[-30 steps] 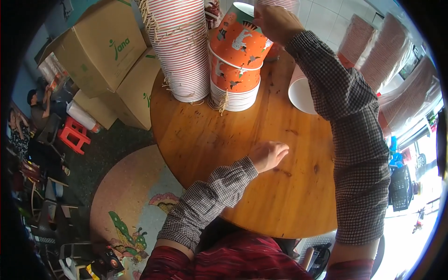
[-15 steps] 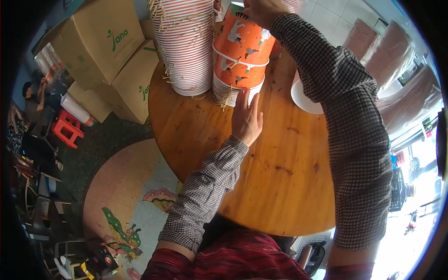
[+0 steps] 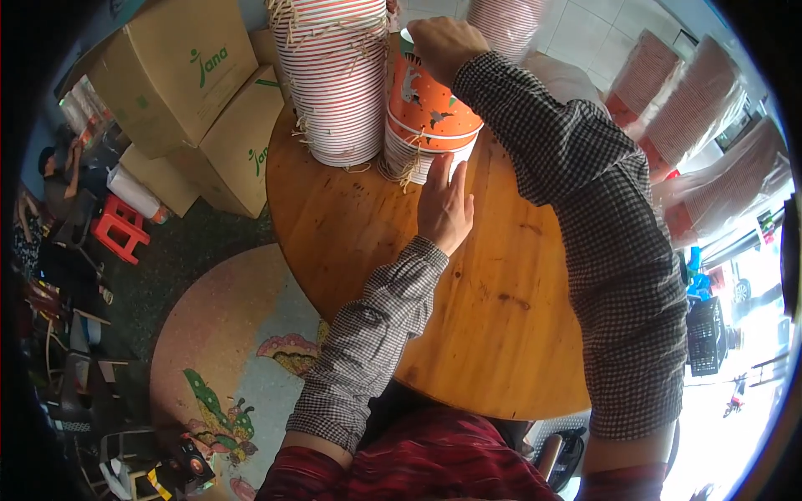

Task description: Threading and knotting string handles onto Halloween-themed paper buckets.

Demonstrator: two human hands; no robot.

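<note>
Wooden tabletop with orange animal-printed bucket, left fingers apart, state of right fingers unclear

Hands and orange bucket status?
Right hand at top of orange bucket; left hand open, near lower rims. Bucket upside down. Taller bucket stack close on left.

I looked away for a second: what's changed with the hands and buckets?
The right hand lowered the orange bucket further over the short stack; the left hand opened and moved forward toward it. The tall stack and cardboard boxes stayed put.
</note>
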